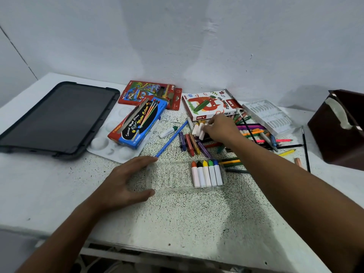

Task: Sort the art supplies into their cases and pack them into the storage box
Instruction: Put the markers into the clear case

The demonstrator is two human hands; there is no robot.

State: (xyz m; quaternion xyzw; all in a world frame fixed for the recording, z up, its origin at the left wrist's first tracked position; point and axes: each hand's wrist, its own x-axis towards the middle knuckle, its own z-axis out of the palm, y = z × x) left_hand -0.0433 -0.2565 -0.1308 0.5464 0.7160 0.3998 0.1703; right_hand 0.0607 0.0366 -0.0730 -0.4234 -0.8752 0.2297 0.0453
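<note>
A clear plastic crayon tray point(171, 175) lies on the speckled table, with several white-wrapped crayons point(206, 173) lined up at its right end. My left hand point(128, 182) holds the tray's left end between thumb and fingers. My right hand point(221, 128) reaches into the pile of loose crayons and pencils point(199, 143) and its fingers close around white-wrapped crayons point(200, 129). An oil pastels box point(208, 105) lies just behind that hand. A water colour pencil box point(137, 123) and a red pencil box point(146, 93) lie to the left.
A dark lid or tray point(55, 117) sits at the far left, a white paint palette point(104, 142) beside it. A white moulded insert point(269, 115) and a brown box point(338, 129) stand at the right. A blue pencil point(171, 138) and thin brushes point(305, 148) lie loose.
</note>
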